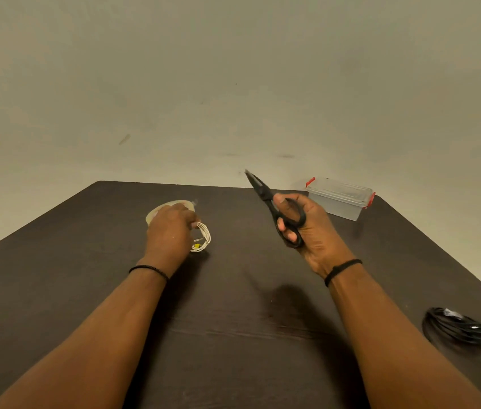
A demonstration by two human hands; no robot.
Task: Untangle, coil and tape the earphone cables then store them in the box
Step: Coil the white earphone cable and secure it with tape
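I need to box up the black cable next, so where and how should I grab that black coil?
Pinch the black coil across its bunched, taped part at the top, coming from above with the right hand; it lies flat on the table, and the loose loops would spill.

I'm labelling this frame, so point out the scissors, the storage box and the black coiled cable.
scissors (pixel 288 222): head view, on the black handle loops.
storage box (pixel 336 203): head view, on its clear front wall.
black coiled cable (pixel 454 327): head view, on the bundle's middle strands.
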